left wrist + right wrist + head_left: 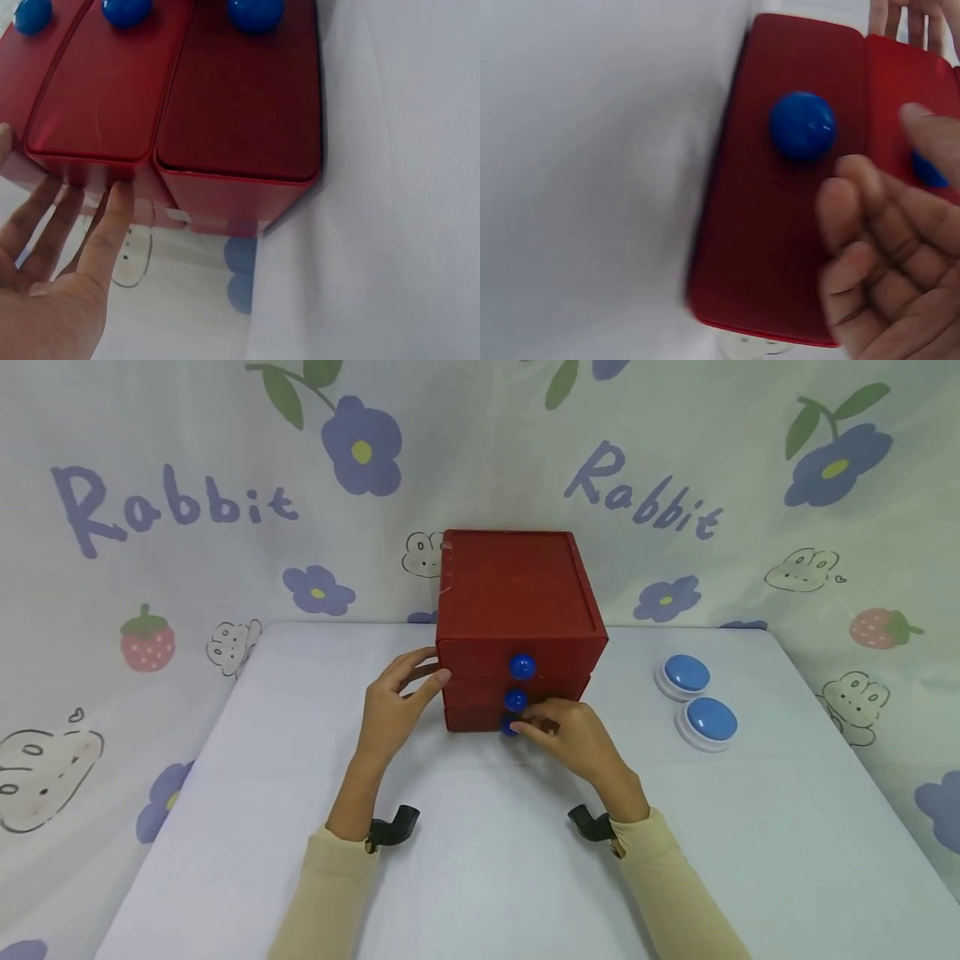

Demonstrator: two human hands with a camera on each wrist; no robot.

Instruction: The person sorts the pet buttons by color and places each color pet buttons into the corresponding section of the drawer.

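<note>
A red three-drawer cabinet (517, 585) stands at the back middle of the white table, each drawer front bearing a round blue knob. My left hand (396, 706) rests against its left side with fingers extended, the thumb at the front edge. In the left wrist view, the fingertips (120, 196) meet the side by the middle drawer. My right hand (573, 735) is at the lower drawer fronts, its fingers loosely bent. Seen from the right wrist, the lowest knob (802, 126) sits just beyond those fingers, with nothing held; the thumb partly covers the middle knob (928, 171).
Two blue-topped push buttons with white bases, a rear one (686, 674) and a front one (710, 721), stand right of the cabinet. A patterned cloth (495, 443) hangs behind the table (480, 860). Each wrist carries a black camera mount (395, 827).
</note>
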